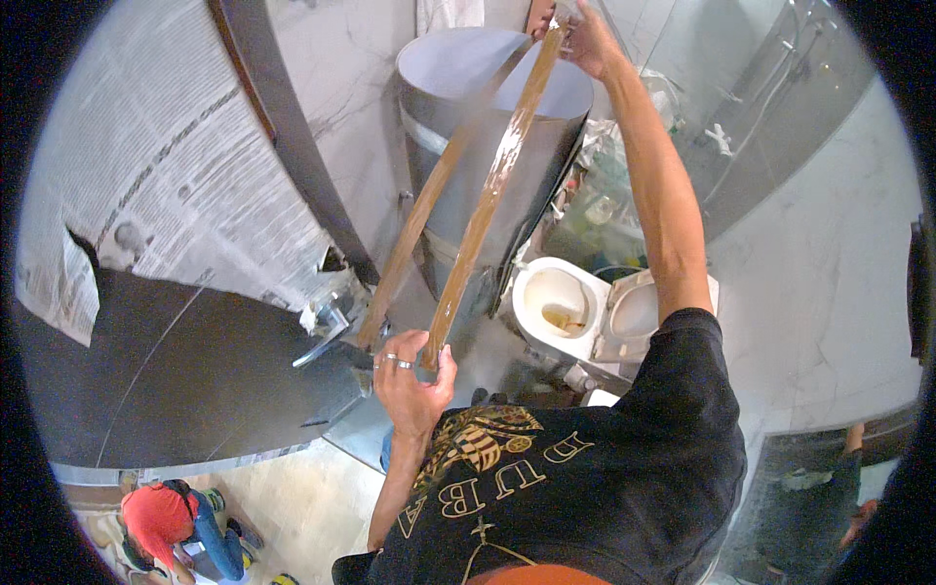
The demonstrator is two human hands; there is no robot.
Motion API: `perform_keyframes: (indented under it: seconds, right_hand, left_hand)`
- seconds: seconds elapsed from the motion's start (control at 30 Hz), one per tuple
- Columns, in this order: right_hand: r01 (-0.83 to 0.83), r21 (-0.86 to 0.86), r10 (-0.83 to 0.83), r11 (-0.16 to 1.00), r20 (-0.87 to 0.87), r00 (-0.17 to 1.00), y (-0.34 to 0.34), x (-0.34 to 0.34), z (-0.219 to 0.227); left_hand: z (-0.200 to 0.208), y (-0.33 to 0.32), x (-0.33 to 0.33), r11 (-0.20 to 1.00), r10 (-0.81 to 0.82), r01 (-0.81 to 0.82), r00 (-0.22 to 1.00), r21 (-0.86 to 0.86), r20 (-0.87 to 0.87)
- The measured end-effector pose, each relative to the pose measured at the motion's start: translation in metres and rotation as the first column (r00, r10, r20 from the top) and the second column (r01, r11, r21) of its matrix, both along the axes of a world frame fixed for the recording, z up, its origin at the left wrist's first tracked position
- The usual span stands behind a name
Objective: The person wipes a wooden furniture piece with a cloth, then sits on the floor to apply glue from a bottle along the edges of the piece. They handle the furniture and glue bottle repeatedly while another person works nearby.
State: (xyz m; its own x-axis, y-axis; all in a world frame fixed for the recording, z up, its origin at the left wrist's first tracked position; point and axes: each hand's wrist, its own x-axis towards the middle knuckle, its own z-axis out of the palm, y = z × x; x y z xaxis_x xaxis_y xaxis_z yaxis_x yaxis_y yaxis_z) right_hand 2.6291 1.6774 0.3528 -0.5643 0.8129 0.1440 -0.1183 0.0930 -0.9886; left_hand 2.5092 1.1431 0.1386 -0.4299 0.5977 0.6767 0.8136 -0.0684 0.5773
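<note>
A long strip of shiny brown packing tape [497, 175] stretches slantwise between my two hands. At its lower end, my left hand [413, 382], with rings on a finger, pinches the tape between thumb and fingers. My right hand [591, 44] is raised far ahead, its fingers closed on the upper end. A duller brown strip [419, 214] runs beside the tape on its left; I cannot tell whether it is a second strip or a reflection. Behind both strips stands a large rolled grey sheet [448, 83], pale inside.
An open toilet [558, 307] stands right of the tape. On the left is a dark door [166, 380] partly covered in newspaper [166, 127], with a metal handle [322, 341]. A person in red [156, 522] crouches at the lower left. A shower hose [751, 127] hangs at the upper right.
</note>
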Motion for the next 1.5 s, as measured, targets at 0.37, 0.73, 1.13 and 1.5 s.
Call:
perform_keyframes:
  seconds: [0.37, 0.73, 1.13, 1.5]
  right_hand:
    - [-0.184, -0.050, 0.174, 0.982, -0.150, 0.973, 0.106, -0.004, -0.019]
    - [-0.128, 0.078, 0.128, 0.989, 0.006, 0.992, 0.123, 0.001, 0.057]
    - [-0.028, 0.040, 0.027, 0.999, 0.020, 0.999, 0.121, 0.030, 0.010]
    - [0.010, -0.028, -0.005, 1.000, 0.168, 0.986, 0.113, 0.041, -0.058]
  left_hand:
    - [-0.012, 0.061, 0.024, 0.998, 0.055, -0.056, 0.998, -0.022, -0.016]
    - [0.000, 0.100, 0.018, 0.998, 0.049, -0.052, 0.996, 0.041, 0.078]
    - [-0.013, 0.112, 0.018, 0.999, 0.023, -0.020, 0.997, -0.034, 0.075]
    - [-0.037, 0.089, 0.024, 0.998, 0.055, -0.052, 0.995, -0.044, 0.077]
